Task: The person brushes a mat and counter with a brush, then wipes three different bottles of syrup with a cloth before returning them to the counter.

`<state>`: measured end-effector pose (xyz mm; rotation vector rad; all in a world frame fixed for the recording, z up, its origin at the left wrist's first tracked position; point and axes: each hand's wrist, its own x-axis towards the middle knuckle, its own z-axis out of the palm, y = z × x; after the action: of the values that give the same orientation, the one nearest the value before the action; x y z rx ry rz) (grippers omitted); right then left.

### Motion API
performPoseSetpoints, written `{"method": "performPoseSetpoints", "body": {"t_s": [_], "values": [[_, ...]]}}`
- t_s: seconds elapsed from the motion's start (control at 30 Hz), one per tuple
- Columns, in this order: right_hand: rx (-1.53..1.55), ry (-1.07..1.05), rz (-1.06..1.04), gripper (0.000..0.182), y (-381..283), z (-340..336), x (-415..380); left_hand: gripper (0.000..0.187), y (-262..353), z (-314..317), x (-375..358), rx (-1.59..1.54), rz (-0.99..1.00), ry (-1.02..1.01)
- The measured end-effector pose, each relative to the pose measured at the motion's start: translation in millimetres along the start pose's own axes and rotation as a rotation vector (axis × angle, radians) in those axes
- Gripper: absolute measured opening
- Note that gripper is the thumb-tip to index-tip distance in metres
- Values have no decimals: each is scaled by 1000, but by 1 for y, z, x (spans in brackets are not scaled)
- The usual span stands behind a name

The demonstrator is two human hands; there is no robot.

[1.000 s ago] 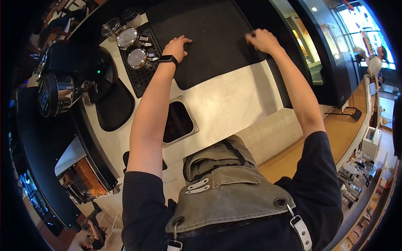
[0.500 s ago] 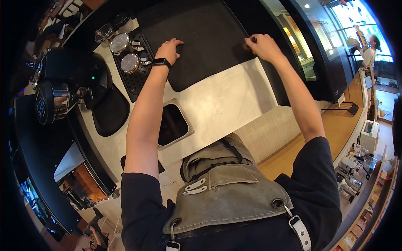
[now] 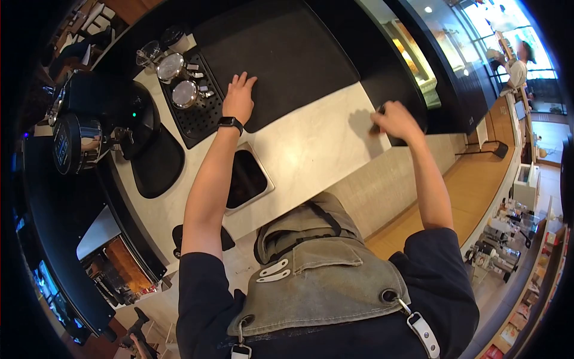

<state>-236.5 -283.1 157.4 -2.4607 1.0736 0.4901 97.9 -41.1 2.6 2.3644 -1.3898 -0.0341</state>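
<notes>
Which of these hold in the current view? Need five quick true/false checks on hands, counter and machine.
1. The left hand is at the black mat. True.
2. The right hand is empty. False: its fingers close on a dark object, too blurred to identify.
3. The watch is on the right wrist. False: it is on the left.
4. Two shiny round metal items sit on the perforated tray. True.
5. The machine's indicator light is red. False: it glows green.
</notes>
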Motion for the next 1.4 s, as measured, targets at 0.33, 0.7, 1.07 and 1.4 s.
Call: {"method": "performPoseSetpoints", "body": {"t_s": [0.33, 0.7, 1.07, 1.4], "values": [[-166, 252, -6, 38, 24, 55, -2, 32, 53, -15, -49, -291, 13, 13], [607, 331, -108, 40, -13, 48, 10, 28, 111, -65, -155, -834, -111, 75], [310, -60, -95, 43, 38, 50, -112, 28, 159, -95, -284, -833, -506, -92], [266, 364, -443, 34, -9, 136, -40, 30, 281, -77, -338, -761, -714, -72]]}}
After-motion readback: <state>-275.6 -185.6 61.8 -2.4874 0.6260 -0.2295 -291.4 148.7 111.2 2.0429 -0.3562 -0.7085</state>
